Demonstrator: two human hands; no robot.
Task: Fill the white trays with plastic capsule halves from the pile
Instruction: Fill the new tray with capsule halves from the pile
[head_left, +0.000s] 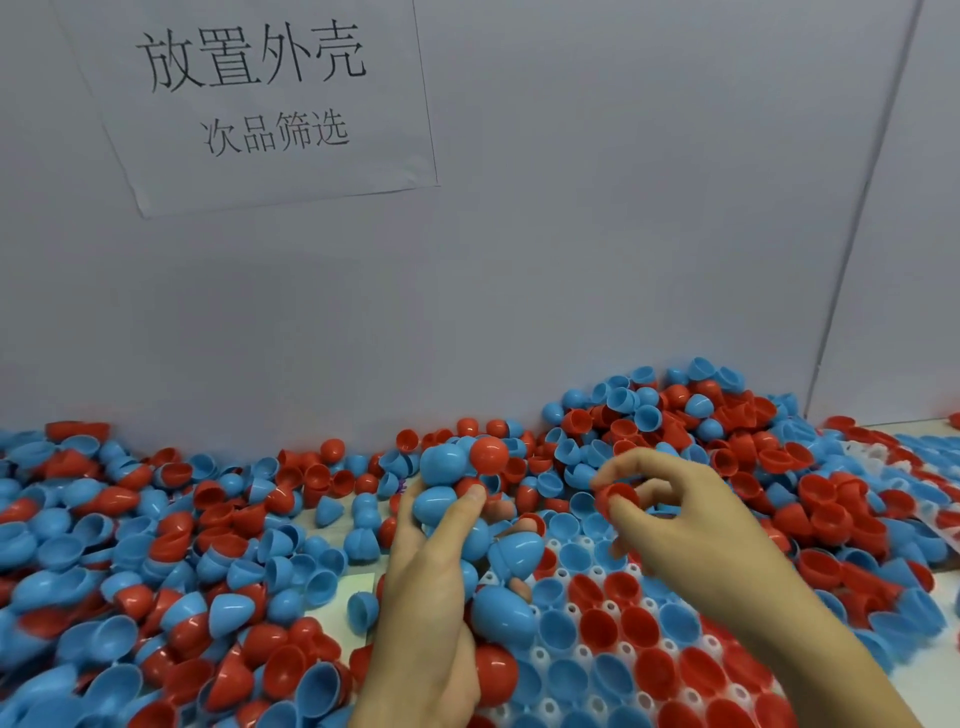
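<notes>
The left hand (434, 587) rises from the bottom edge, palm turned inward, its fingers curled around a heaped clutch of capsule halves (457, 499), mostly blue with a few red ones; two rounded domes, one blue and one red, sit at the top of the stack above the fingertips. Just to its right, the right hand (675, 514) reaches in from the lower right with the wrist raised, and its thumb and forefinger pinch a single red half (615, 496) by the rim, the other fingers loosely bent behind it. That half is tilted so its hollow faces down and toward the thumb. Directly beneath both hands lies a white tray (597, 665), its round pockets holding red and blue halves with their open sides up, white pegs showing between them. The loose pile (156, 545) of red and blue halves spreads to the left of the left hand and mounds higher beyond the right hand, lying at every angle on the pale worktop (358, 584), which peeks through beside the left wrist. Behind everything stands a grey-white wall (571, 234) with a paper sign (260, 98) bearing printed characters taped up above the left hand.
</notes>
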